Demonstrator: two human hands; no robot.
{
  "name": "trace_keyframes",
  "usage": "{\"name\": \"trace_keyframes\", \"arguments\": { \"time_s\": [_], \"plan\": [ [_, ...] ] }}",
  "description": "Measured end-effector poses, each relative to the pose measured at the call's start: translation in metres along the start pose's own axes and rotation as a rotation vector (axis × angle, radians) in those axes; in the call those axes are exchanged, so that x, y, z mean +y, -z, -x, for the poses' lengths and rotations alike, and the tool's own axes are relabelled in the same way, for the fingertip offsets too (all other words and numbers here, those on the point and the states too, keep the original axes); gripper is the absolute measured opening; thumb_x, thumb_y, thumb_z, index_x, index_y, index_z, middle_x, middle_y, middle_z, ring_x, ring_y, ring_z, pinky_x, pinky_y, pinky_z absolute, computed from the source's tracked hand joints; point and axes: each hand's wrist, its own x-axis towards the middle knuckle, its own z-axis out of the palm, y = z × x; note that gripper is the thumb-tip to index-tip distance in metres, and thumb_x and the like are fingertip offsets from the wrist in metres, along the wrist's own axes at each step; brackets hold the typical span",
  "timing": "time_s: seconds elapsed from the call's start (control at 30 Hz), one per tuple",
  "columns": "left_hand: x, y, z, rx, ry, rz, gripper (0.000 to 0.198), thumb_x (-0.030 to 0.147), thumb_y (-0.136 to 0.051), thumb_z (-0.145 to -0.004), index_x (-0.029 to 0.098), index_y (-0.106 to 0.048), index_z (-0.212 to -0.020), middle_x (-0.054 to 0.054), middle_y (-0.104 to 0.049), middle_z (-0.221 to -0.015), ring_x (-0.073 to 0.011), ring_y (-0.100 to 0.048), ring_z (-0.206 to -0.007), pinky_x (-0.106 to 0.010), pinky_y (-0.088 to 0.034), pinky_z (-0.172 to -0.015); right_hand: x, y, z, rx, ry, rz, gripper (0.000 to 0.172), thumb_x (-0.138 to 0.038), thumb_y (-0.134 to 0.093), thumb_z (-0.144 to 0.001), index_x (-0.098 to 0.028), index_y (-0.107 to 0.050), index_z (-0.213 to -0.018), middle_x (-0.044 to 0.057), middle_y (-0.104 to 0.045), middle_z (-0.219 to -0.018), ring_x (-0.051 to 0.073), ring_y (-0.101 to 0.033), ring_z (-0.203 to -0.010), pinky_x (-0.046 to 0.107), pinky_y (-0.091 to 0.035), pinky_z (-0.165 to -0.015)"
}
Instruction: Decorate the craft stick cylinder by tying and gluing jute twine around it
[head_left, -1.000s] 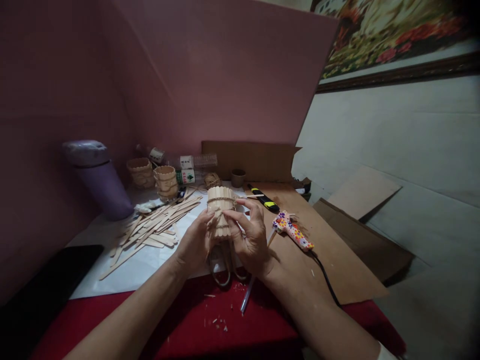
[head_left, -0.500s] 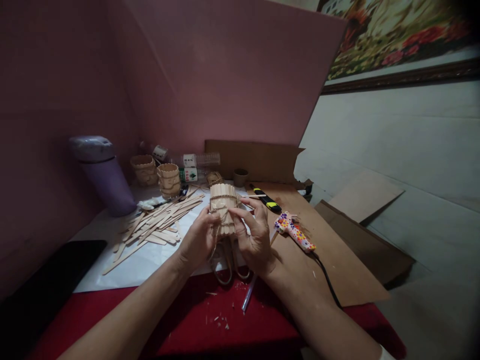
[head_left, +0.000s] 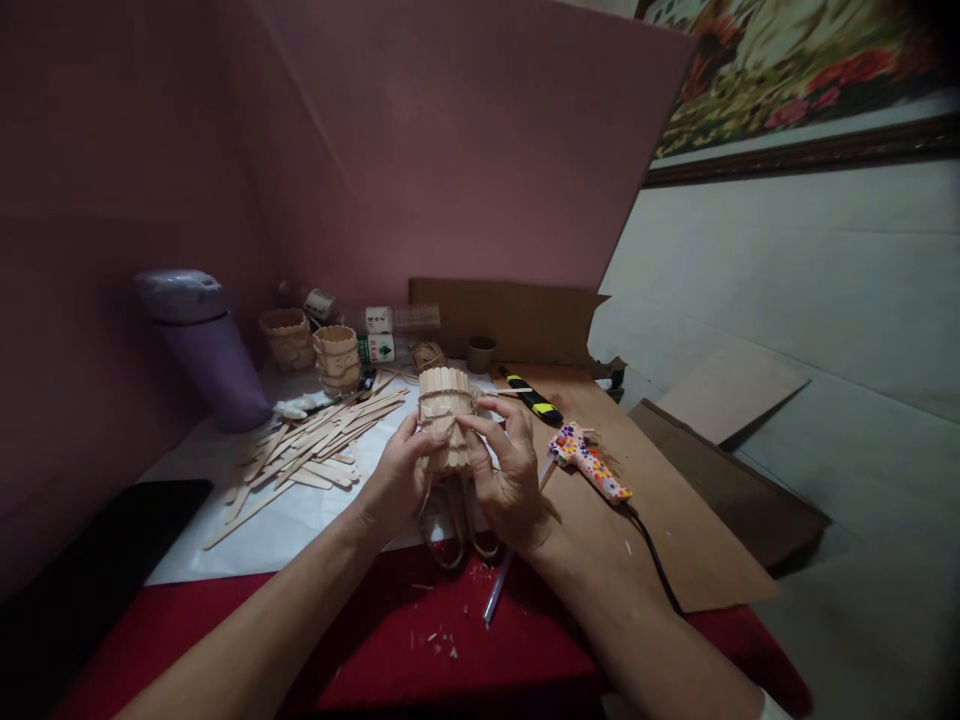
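Green-and-white bottle label (head_left: 381,348): printed characters, apparently Chinese, too small to read. Left hand (head_left: 397,468): gripping the left side of the stick cup (head_left: 441,408), which is held between both hands. Right hand (head_left: 511,478): thumb and forefinger against its front; what they pinch cannot be told.

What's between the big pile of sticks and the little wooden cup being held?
In the head view, a strip of white sheet and then the left hand lie between the pile of sticks and the cup.
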Motion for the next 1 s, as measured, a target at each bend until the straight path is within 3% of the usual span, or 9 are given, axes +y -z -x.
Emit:
{"name": "trace_keyframes", "arguments": {
  "time_s": [0.3, 0.47, 0.53, 0.63, 0.7, 0.87, 1.0],
  "plan": [
    [0.002, 0.000, 0.000, 0.012, -0.015, 0.023, 0.044, 0.019, -0.070, -0.071, 0.012, -0.060, -0.113, -0.010, -0.072, -0.099, -0.0197, -0.068, -0.083, -0.028, -0.056, -0.070, 0.002, 0.000, 0.000, 0.084, 0.026, -0.050, 0.024, -0.018, -0.047, -0.096, -0.023, -0.062, -0.115, 0.009, -0.060, -0.117, 0.023, -0.057, -0.114, 0.048, -0.048, -0.100],
    [0.000, 0.002, -0.001, 0.021, -0.017, 0.044, 0.040, 0.018, -0.071, -0.070, 0.013, -0.061, -0.108, -0.008, -0.072, -0.096, -0.0184, -0.068, -0.080, -0.028, -0.057, -0.070, 0.000, 0.001, 0.000, 0.092, 0.035, -0.065, 0.017, -0.020, -0.050, -0.095, -0.021, -0.065, -0.102, 0.009, -0.063, -0.107, 0.023, -0.060, -0.106, 0.045, -0.049, -0.095],
    [0.000, 0.002, -0.001, 0.029, -0.030, 0.049, 0.038, 0.019, -0.072, -0.069, 0.013, -0.062, -0.106, -0.007, -0.072, -0.093, -0.0180, -0.068, -0.077, -0.027, -0.056, -0.068, 0.000, 0.002, 0.003, 0.071, -0.009, -0.094, 0.016, -0.025, -0.050, -0.095, -0.021, -0.064, -0.092, 0.008, -0.065, -0.094, 0.021, -0.062, -0.093, 0.040, -0.051, -0.085],
    [-0.001, 0.003, -0.003, 0.052, -0.070, 0.055, 0.038, 0.020, -0.073, -0.070, 0.014, -0.060, -0.105, -0.005, -0.071, -0.086, -0.0160, -0.066, -0.070, -0.027, -0.056, -0.065, -0.004, 0.004, 0.008, -0.088, -0.171, -0.179, 0.033, -0.036, -0.047, -0.098, -0.021, -0.059, -0.072, 0.002, -0.058, -0.065, 0.016, -0.056, -0.063, 0.030, -0.046, -0.064],
    [-0.002, 0.004, -0.005, 0.084, -0.117, 0.058, 0.039, 0.020, -0.075, -0.069, 0.016, -0.058, -0.105, -0.004, -0.071, -0.086, -0.0157, -0.066, -0.071, -0.027, -0.055, -0.067, -0.009, 0.003, 0.011, -0.253, -0.267, -0.239, 0.043, -0.043, -0.046, -0.099, -0.021, -0.056, -0.064, -0.001, -0.054, -0.056, 0.013, -0.050, -0.053, 0.028, -0.041, -0.057],
    [-0.001, 0.008, -0.007, 0.174, -0.225, 0.047, 0.048, 0.020, -0.078, -0.067, 0.020, -0.055, -0.109, -0.001, -0.071, -0.090, -0.0155, -0.068, -0.077, -0.027, -0.054, -0.072, -0.023, -0.006, 0.013, -0.485, -0.343, -0.390, 0.032, -0.051, -0.067, -0.085, -0.020, -0.064, -0.078, 0.001, -0.066, -0.073, 0.015, -0.058, -0.068, 0.028, -0.045, -0.065],
    [0.000, 0.011, -0.008, 0.216, -0.249, -0.014, 0.054, 0.022, -0.081, -0.065, 0.022, -0.055, -0.113, -0.002, -0.071, -0.097, -0.0156, -0.067, -0.081, -0.026, -0.052, -0.073, -0.025, -0.013, 0.012, -0.517, -0.642, -0.773, 0.034, -0.040, -0.078, -0.072, -0.021, -0.059, -0.091, 0.001, -0.070, -0.086, 0.016, -0.065, -0.080, 0.029, -0.052, -0.073]
  ]
}}
